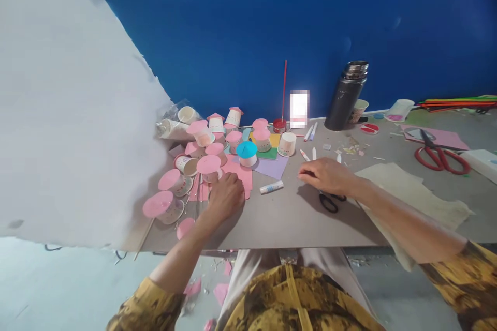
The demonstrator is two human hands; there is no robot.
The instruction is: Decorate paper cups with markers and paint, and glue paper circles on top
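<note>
My left hand (227, 194) rests low over the pink paper sheets (244, 173), its fingers curled and their tips hidden from me. Right beside it is a paper cup with a flat pink disc (208, 164) on top; I cannot tell whether the fingers grip it. My right hand (326, 173) hovers above the table with fingers bent together, and nothing shows in them. Below that hand lie scissors with black handles (329, 203), partly covered. Between the hands is a white glue stick (272, 187). A cup with a blue cone top (247, 153) stands farther back.
Several pink-topped cups (169, 180) crowd the left side. A plain paper cup (287, 144), markers (310, 132) and a dark flask (345, 98) stand toward the blue wall. Red-handled scissors (441, 159) and a crumpled pale sheet (411, 191) lie at right.
</note>
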